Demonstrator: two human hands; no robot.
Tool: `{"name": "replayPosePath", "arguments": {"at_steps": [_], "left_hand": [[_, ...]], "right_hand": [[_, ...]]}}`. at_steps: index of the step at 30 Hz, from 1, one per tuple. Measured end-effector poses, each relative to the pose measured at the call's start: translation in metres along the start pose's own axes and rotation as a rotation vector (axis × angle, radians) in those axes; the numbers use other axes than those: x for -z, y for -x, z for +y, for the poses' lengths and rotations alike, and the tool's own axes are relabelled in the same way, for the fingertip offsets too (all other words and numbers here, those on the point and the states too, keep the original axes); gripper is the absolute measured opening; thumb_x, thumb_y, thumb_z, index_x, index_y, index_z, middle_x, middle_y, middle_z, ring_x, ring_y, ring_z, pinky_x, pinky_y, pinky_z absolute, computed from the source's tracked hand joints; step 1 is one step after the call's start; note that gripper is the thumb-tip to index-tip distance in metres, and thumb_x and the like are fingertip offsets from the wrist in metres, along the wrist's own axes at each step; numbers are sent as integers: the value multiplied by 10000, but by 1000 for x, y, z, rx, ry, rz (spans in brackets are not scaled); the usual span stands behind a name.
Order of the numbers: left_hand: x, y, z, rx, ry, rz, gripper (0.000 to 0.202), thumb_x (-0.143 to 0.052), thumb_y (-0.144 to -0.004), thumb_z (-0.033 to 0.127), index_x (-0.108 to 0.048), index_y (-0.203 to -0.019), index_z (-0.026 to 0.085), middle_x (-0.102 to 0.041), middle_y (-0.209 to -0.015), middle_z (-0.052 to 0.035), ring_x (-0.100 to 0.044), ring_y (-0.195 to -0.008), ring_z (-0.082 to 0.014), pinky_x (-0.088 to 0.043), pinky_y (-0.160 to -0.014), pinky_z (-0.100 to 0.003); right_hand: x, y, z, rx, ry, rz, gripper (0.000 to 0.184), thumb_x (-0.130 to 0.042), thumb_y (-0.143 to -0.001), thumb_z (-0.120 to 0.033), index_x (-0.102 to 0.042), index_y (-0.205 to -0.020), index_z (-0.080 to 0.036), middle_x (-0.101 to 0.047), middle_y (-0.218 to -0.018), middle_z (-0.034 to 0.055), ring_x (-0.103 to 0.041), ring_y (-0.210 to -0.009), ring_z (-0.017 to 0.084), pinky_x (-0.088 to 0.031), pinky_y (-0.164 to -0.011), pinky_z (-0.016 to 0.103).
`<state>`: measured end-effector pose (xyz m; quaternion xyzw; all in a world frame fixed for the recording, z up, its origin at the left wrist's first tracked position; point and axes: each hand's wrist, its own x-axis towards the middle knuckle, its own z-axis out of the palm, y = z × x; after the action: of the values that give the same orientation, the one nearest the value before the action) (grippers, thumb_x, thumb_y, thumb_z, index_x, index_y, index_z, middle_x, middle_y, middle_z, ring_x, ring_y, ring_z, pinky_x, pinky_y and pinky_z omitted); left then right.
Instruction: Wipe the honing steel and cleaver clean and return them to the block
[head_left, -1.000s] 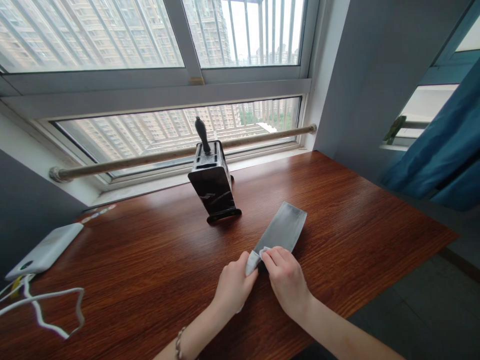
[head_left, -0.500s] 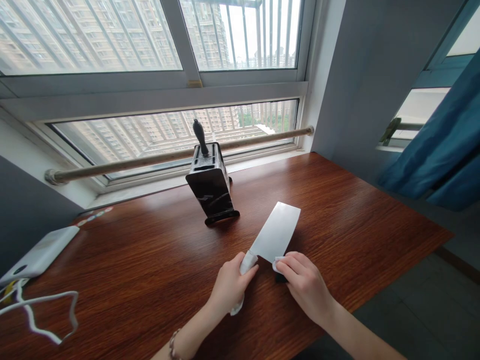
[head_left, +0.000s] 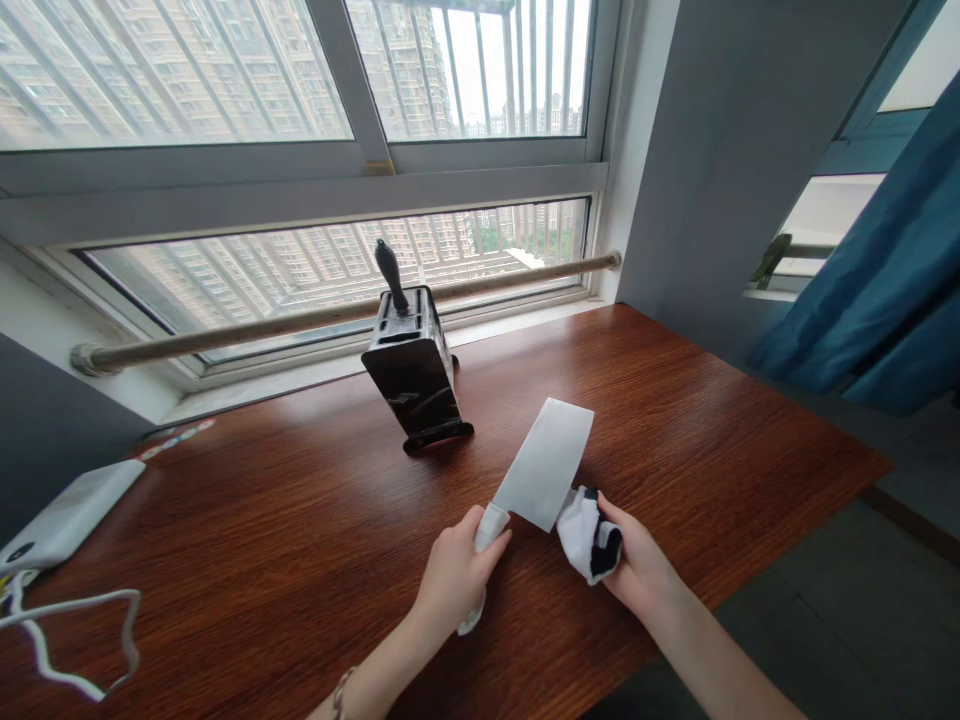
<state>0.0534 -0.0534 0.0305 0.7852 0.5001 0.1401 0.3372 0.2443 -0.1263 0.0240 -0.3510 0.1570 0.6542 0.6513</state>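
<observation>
My left hand (head_left: 454,580) is closed round the pale handle of a cleaver (head_left: 546,463), whose broad bright blade points away over the wooden table (head_left: 262,520). My right hand (head_left: 637,565) grips a white and black cloth (head_left: 589,530) that touches the blade's right edge near its heel. A black knife block (head_left: 412,380) with one dark handle sticking out stands behind the blade, near the window.
A white power bank (head_left: 64,515) and a white cable (head_left: 67,640) lie at the table's left edge. A rail runs along the window sill at the back. Blue curtain (head_left: 870,300) hangs at the right, beyond the table's right edge.
The cleaver has been lifted and tilted, so its blade now looks bright. My right hand has moved right off the handle area and turned palm-up with the cloth bunched in it.
</observation>
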Motion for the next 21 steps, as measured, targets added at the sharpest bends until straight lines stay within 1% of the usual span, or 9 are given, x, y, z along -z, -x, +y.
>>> {"name": "replayPosePath", "arguments": {"at_steps": [1,3,5,6,8,10,12,17,21], "left_hand": [[-1,0,-1,-4,-8,0,218,-463,-802,411,-498,-761,199,-573,-640,14,-554,-603,-164,-310,-529,-215],[-2,1,-3,-9,-21,0,213,-465,-805,412,-502,-770,205,-585,-649,12,-557,-618,-168,-320,-557,-220],[-3,1,-4,-14,-30,-1,210,-461,-810,413,-501,-779,210,-592,-660,10,-560,-626,-170,-326,-574,-224],[-3,1,-5,-17,-35,-3,206,-457,-814,412,-499,-783,213,-594,-664,10,-561,-628,-171,-326,-577,-224],[-4,1,-5,-24,-53,-5,200,-450,-819,411,-494,-786,219,-595,-664,10,-565,-632,-173,-326,-580,-224],[-4,1,-6,-30,-72,-8,193,-446,-823,408,-489,-790,223,-596,-666,8,-570,-636,-177,-327,-582,-223],[-4,1,-6,-29,-88,-6,192,-435,-827,406,-482,-794,223,-595,-667,2,-573,-637,-180,-327,-582,-222],[-5,3,-5,-19,-133,-7,187,-409,-835,393,-434,-769,220,-574,-635,-3,-561,-601,-182,-320,-571,-224],[-6,4,-4,-29,-153,-10,174,-395,-839,374,-403,-758,220,-558,-622,-3,-550,-584,-179,-310,-562,-223]], "right_hand": [[-4,2,5,-17,36,-35,115,-582,-792,-185,-597,-862,-96,-652,-812,68,-624,-731,141,-505,-705,256],[-10,6,11,0,166,-136,136,-650,-716,-136,-601,-831,-84,-650,-764,63,-616,-672,131,-495,-651,229],[-13,9,14,65,303,-206,228,-709,-634,-102,-602,-833,-77,-652,-747,63,-611,-634,130,-486,-606,215],[-13,10,14,92,352,-216,270,-729,-604,-99,-601,-840,-76,-655,-752,67,-612,-632,136,-487,-599,217],[-12,8,11,118,394,-188,314,-756,-570,-113,-598,-840,-79,-660,-768,74,-622,-651,152,-498,-615,232],[-10,5,6,148,401,-137,304,-763,-568,-136,-594,-814,-81,-661,-756,79,-624,-650,157,-504,-616,237],[-10,2,-2,184,406,-90,278,-756,-578,-144,-592,-793,-79,-659,-729,82,-620,-619,154,-504,-586,229],[-16,-4,-32,331,404,-19,188,-679,-651,-86,-593,-818,-78,-662,-727,76,-626,-616,155,-517,-576,229],[-21,-9,-59,376,391,0,126,-644,-688,-80,-601,-806,-89,-665,-741,76,-631,-620,159,-526,-577,240]]}}
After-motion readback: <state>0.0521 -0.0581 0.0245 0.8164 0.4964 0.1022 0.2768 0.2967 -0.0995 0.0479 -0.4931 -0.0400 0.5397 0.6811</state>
